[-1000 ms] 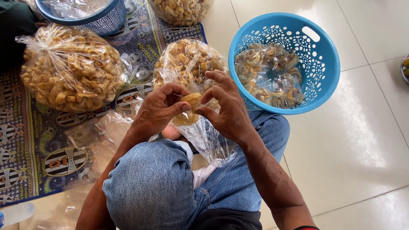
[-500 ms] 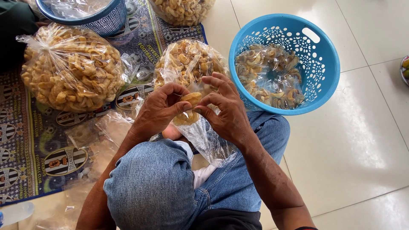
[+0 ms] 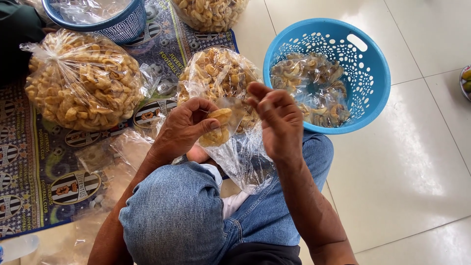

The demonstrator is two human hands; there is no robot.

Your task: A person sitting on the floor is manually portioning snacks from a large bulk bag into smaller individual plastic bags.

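Nearest the camera, at about six o'clock, your bent knees in blue jeans point(image 3: 186, 225) filled the bottom of the view, with both forearms rising over them. Your left hand point(image 3: 184, 126) sat just above, at about ten o'clock from the knee, its fingers curled in and pinching the small clear bag of crackers point(image 3: 218, 130) between thumb and fingertips; the loose plastic of that bag hung down over your lap. Your right hand point(image 3: 278, 122) was at three o'clock from the bag, just beside it, fingers loosely bent and slightly apart; I could not tell whether they touched the plastic or gripped anything. Directly beyond the hands, at twelve o'clock, stood a large clear sack of crackers point(image 3: 218, 76) on the patterned mat point(image 3: 44, 172). At ten o'clock lay a second, tied sack of crackers point(image 3: 83, 83), also on the mat. At two o'clock the light blue perforated basket point(image 3: 365, 73) rested on the white tiled floor point(image 3: 422, 162), holding several small filled bags. Farthest off, at eleven o'clock, a dark blue basket point(image 3: 120, 24) held clear plastic, and another cracker sack point(image 3: 211, 12) showed at the top edge.
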